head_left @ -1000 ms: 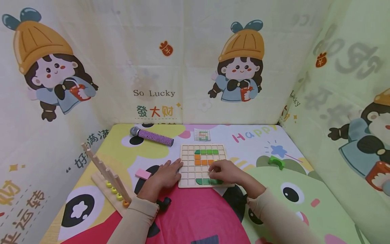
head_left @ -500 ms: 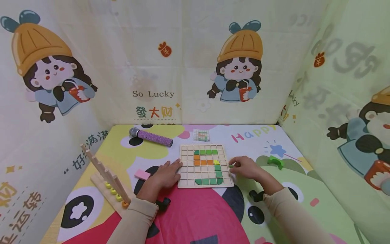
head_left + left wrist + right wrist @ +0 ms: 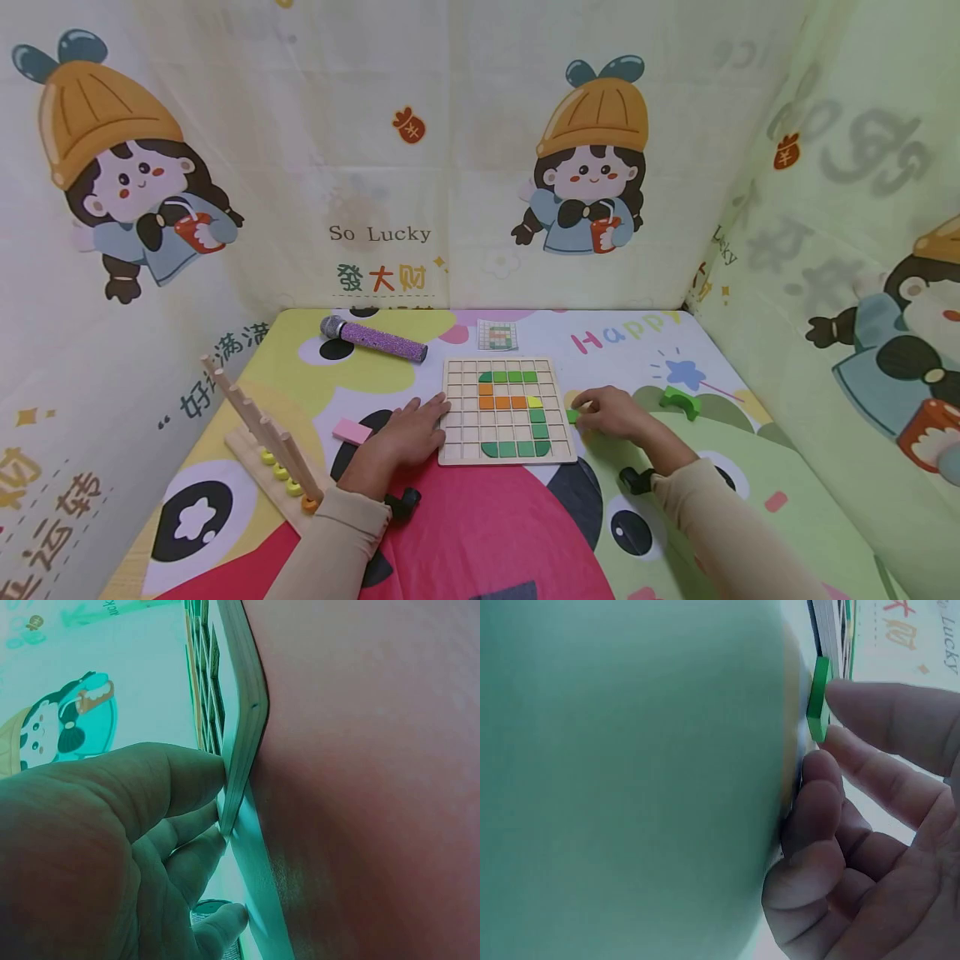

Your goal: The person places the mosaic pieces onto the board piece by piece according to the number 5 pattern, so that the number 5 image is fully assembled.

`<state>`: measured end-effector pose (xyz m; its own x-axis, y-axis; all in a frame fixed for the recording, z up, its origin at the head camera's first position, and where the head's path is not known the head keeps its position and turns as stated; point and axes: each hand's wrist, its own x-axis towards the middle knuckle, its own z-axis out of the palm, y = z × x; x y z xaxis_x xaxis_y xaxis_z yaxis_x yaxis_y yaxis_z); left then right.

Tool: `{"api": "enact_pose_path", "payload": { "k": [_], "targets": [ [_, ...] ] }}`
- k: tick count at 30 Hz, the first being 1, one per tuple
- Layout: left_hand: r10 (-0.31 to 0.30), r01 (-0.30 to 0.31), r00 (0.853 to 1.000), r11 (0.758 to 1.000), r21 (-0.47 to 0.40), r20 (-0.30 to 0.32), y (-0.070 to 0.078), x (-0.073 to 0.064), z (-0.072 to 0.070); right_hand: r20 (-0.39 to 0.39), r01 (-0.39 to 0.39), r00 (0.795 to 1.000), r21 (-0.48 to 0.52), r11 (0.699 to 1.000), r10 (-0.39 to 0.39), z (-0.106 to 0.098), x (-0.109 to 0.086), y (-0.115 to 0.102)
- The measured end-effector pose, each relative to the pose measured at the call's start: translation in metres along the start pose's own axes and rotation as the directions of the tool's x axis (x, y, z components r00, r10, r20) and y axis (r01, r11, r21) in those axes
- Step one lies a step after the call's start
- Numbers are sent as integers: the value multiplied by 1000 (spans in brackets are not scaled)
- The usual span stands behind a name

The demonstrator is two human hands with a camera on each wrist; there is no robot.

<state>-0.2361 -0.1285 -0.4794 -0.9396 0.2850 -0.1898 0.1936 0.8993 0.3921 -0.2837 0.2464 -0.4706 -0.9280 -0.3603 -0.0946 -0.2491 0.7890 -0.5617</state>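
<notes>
A wooden grid board [image 3: 459, 425] lies mid-table, with green, orange and yellow pieces [image 3: 512, 402] set in some of its cells. My left hand [image 3: 408, 429] rests at its left side, thumb and fingertips touching the board's edge [image 3: 244, 750] in the left wrist view. Just off the right edge, my right hand [image 3: 611, 414] pinches a small green block [image 3: 820, 697] between thumb and index finger. The other fingers of that hand are curled in toward the palm.
Behind the board lie a small pattern card [image 3: 497, 335] and a purple glittery microphone [image 3: 382, 340]. A wooden peg stand [image 3: 247, 458] with yellow and orange rings is at the left, near a pink block [image 3: 352, 430]. A green arch-shaped block [image 3: 680, 402] lies to the right.
My right hand has moved off the board to its right side, where the green block now shows at its fingertips. The left hand has stayed at the left edge.
</notes>
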Motion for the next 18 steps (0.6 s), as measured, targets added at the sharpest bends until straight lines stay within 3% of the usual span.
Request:
{"api": "enact_pose_path", "payload": {
  "k": [8,18],
  "targets": [
    [-1,1,1000,1000,4,0,0,0,-1,-52,-37,998,-56,998,34,4,1,-5],
    [-4,4,1000,1000,5,-2,1,-2,-1,-89,-30,996,-15,999,28,1,-2,-4]
  ]
}}
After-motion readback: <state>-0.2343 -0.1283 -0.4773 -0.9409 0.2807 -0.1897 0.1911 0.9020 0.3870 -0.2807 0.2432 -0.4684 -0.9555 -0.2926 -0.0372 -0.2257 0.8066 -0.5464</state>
